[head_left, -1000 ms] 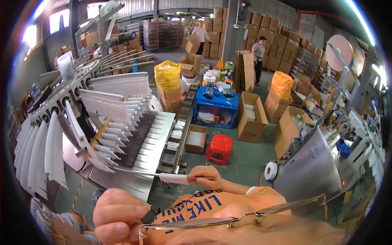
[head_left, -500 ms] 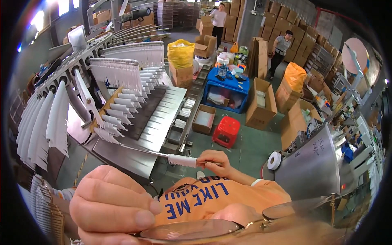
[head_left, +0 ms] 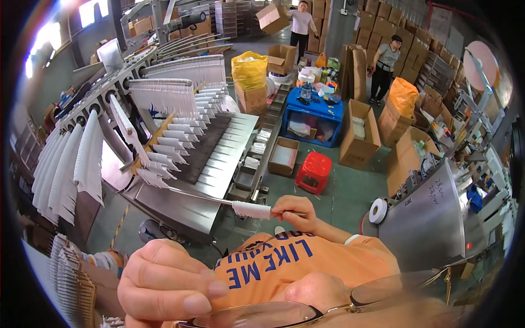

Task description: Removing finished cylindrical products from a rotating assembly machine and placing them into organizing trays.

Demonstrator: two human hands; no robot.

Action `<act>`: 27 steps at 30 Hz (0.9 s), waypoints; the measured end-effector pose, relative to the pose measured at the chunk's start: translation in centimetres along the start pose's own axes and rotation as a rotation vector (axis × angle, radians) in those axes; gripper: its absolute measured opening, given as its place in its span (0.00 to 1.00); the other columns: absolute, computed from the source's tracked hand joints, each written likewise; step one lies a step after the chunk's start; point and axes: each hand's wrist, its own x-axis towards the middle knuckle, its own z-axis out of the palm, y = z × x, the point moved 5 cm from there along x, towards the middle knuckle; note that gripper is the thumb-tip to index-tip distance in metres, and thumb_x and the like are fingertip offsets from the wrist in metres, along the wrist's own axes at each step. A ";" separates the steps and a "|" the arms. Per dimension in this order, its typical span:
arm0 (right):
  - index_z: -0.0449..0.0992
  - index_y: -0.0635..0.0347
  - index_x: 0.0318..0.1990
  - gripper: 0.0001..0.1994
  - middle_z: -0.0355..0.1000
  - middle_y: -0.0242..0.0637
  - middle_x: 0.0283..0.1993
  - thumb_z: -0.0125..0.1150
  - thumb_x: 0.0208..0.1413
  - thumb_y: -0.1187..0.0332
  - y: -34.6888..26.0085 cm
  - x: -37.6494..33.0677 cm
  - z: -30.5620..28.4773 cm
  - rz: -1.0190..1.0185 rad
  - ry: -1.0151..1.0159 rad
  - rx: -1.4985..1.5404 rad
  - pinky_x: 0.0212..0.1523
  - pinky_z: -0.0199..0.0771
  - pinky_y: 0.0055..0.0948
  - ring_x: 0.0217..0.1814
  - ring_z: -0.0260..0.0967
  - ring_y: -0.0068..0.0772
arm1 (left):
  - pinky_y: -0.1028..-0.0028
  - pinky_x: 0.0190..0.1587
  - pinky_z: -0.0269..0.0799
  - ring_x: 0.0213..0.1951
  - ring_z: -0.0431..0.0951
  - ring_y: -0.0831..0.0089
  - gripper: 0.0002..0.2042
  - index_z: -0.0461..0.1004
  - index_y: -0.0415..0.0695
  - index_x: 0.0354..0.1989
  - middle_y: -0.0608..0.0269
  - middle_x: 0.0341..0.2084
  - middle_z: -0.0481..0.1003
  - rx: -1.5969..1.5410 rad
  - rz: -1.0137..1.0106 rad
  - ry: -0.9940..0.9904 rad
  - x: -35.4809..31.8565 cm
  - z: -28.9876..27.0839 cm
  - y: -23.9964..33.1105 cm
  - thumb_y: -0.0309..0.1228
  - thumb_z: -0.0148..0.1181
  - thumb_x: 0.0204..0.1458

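My right hand [head_left: 298, 212], lower centre, is closed round the near end of a thin metal rod [head_left: 199, 195]. The rod runs left towards the white fringed pieces at the machine. A short white fringed strip [head_left: 251, 210] sits on it, right beside my fingers. My left hand [head_left: 164, 284] is large in the lower left, its fingers curled together close to a pair of eyeglasses [head_left: 251, 314]. Whether those fingers pinch the glasses frame is hidden.
A machine with white fringed sheets [head_left: 93, 147] stands left of a steel table [head_left: 191, 210]. Ahead are a red stool [head_left: 313, 172], a blue cabinet [head_left: 311, 117] and cardboard boxes [head_left: 358, 147]. A steel bin [head_left: 421, 218] stands right. Two people are further back.
The whole view has shifted slightly, with the scene moving right. My left hand has moved a little right and down; my right hand keeps the rod. A person at the back now holds a box raised.
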 end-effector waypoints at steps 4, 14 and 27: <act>0.72 0.69 0.38 0.10 0.70 0.43 0.31 0.49 0.53 0.72 -0.2 0.3 0.1 -0.027 0.014 0.010 0.29 0.66 0.23 0.27 0.66 0.27 | 0.73 0.19 0.57 0.22 0.67 0.68 0.11 0.62 0.39 0.40 0.55 0.27 0.67 0.164 -0.061 0.193 -1.3 0.5 0.5 0.33 0.46 0.54; 0.72 0.69 0.37 0.09 0.70 0.42 0.31 0.46 0.52 0.76 -0.1 0.1 -0.7 -0.016 0.104 0.001 0.28 0.66 0.23 0.28 0.66 0.27 | 0.77 0.21 0.65 0.18 0.68 0.70 0.02 0.67 0.37 0.29 0.55 0.21 0.70 0.593 -0.318 -0.142 -13.4 -2.6 -4.1 0.21 0.47 0.47; 0.72 0.70 0.36 0.09 0.70 0.42 0.31 0.46 0.51 0.77 0.8 1.1 0.1 0.042 0.118 0.106 0.28 0.65 0.21 0.27 0.65 0.25 | 0.84 0.23 0.63 0.20 0.66 0.82 0.05 0.70 0.38 0.29 0.66 0.20 0.69 0.657 -1.062 0.412 -26.2 -9.8 -9.1 0.23 0.47 0.53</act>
